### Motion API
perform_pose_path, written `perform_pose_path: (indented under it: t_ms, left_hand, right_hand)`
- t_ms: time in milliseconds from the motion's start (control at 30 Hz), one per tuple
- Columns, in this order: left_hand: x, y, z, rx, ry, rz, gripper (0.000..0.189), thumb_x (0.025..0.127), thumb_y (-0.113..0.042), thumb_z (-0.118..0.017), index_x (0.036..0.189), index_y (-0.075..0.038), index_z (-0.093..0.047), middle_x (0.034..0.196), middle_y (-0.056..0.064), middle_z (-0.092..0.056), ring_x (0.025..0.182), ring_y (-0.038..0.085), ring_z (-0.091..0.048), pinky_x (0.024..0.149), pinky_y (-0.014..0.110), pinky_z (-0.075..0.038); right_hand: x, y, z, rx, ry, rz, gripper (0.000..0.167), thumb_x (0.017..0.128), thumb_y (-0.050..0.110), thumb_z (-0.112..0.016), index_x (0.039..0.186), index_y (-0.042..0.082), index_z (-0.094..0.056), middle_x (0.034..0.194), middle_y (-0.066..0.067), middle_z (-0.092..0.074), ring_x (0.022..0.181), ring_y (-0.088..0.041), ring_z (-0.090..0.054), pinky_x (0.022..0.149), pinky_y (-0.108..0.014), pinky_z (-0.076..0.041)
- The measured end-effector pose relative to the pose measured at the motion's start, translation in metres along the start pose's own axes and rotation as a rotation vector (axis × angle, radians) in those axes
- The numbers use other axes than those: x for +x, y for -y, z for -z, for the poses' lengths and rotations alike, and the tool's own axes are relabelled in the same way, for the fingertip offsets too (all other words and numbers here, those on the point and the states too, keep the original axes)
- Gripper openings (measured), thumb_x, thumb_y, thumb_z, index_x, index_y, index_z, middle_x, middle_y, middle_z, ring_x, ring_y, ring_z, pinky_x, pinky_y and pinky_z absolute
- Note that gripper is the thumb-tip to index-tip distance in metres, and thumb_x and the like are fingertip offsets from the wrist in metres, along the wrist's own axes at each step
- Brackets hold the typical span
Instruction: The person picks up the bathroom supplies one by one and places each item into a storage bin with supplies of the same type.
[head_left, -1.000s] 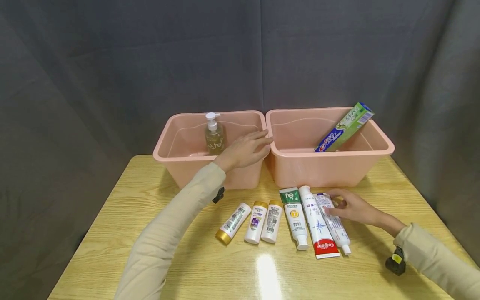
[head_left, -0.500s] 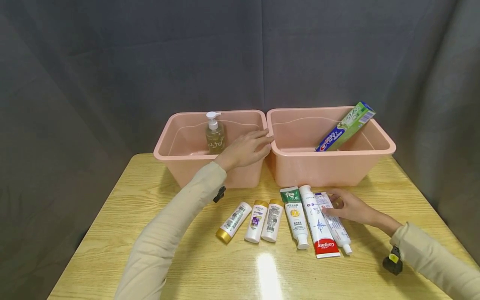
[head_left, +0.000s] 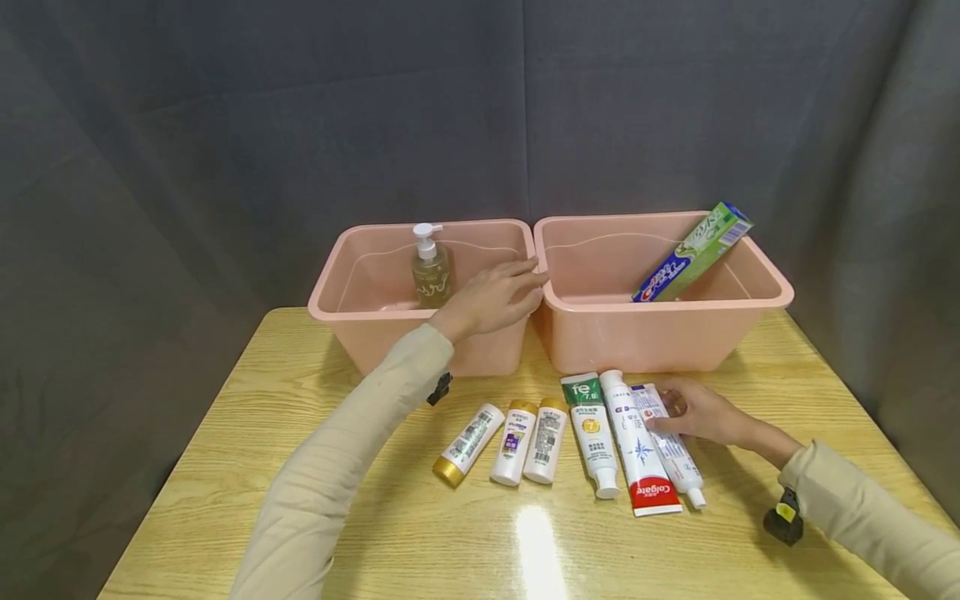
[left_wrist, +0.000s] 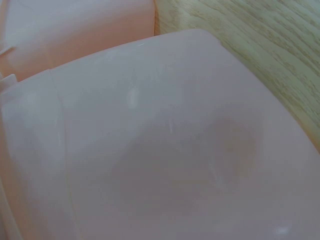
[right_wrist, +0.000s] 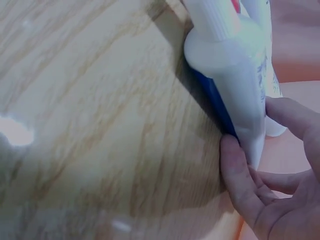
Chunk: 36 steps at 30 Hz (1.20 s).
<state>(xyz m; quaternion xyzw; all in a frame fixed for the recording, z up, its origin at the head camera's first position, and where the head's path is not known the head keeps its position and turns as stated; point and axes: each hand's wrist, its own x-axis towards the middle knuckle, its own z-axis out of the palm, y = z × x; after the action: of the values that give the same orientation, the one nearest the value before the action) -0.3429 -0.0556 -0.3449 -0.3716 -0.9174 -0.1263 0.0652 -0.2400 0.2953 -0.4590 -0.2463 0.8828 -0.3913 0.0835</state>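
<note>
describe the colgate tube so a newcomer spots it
Find the right-hand pink bin. In front, the Colgate tube lies between a green-ended tube and a thinner white tube. Unlike both, its cap points toward the bin and its near end is red.

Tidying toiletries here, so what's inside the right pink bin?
A green-and-blue box leans inside the right pink bin. The front wall hides the box's lower end and anything lying low behind it.

On the glossy wood table (head_left: 360, 542), smooth plastic bins (head_left: 637, 342) and a slick white tube (right_wrist: 242, 95), probably plastic; behind the table, matt cloth curtain (head_left: 262, 125).
</note>
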Motion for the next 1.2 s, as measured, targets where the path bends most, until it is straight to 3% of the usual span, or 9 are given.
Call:
perform_pose_path:
  t_ms: [167,400,700,933,1200]
  left_hand:
    - [-0.001,0.0,0.0,0.0,-0.009,-0.006,0.049,0.106,-0.041,-0.036,0.148,-0.02,-0.05,0.158,0.006,-0.034,0.144,0.026,-0.031,0.117,0.045,-0.024]
    - [-0.002,0.0,0.0,0.0,-0.019,-0.01,0.048,0.106,-0.04,-0.037,0.147,-0.021,-0.05,0.157,0.007,-0.035,0.144,0.026,-0.032,0.117,0.045,-0.025]
    - [-0.001,-0.001,0.0,0.011,-0.018,-0.005,0.047,0.106,-0.04,-0.037,0.148,-0.022,-0.049,0.158,0.006,-0.034,0.144,0.026,-0.031,0.117,0.045,-0.025]
    - [0.0,0.0,0.0,0.006,-0.011,-0.001,0.047,0.106,-0.04,-0.036,0.148,-0.023,-0.049,0.158,0.005,-0.034,0.145,0.026,-0.03,0.117,0.045,-0.025]
    - [0.0,-0.001,0.0,0.002,0.002,0.009,0.048,0.106,-0.042,-0.036,0.149,-0.024,-0.048,0.159,0.004,-0.032,0.145,0.025,-0.03,0.118,0.045,-0.023]
  right_hand:
    - [0.001,0.003,0.002,0.037,0.051,-0.085,0.034,0.086,0.015,-0.078,0.106,-0.004,-0.059,0.083,-0.008,-0.057,0.068,-0.018,-0.056,0.048,-0.033,-0.054]
    - [0.002,0.008,0.004,0.093,0.106,-0.235,0.048,0.088,0.016,-0.076,0.116,-0.014,-0.051,0.095,-0.015,-0.063,0.076,-0.021,-0.063,0.057,-0.038,-0.058]
    - [0.001,0.015,0.005,0.088,0.081,-0.365,0.052,0.086,0.017,-0.078,0.114,-0.016,-0.049,0.092,-0.016,-0.061,0.072,-0.02,-0.061,0.061,-0.041,-0.058]
    - [0.003,0.017,0.004,0.121,0.058,-0.449,0.037,0.084,0.013,-0.079,0.101,-0.011,-0.057,0.085,-0.011,-0.062,0.068,-0.017,-0.062,0.061,-0.038,-0.058]
    - [0.005,0.019,0.004,0.141,0.073,-0.471,0.023,0.083,0.013,-0.08,0.087,-0.004,-0.064,0.074,-0.005,-0.065,0.065,-0.015,-0.062,0.058,-0.032,-0.056]
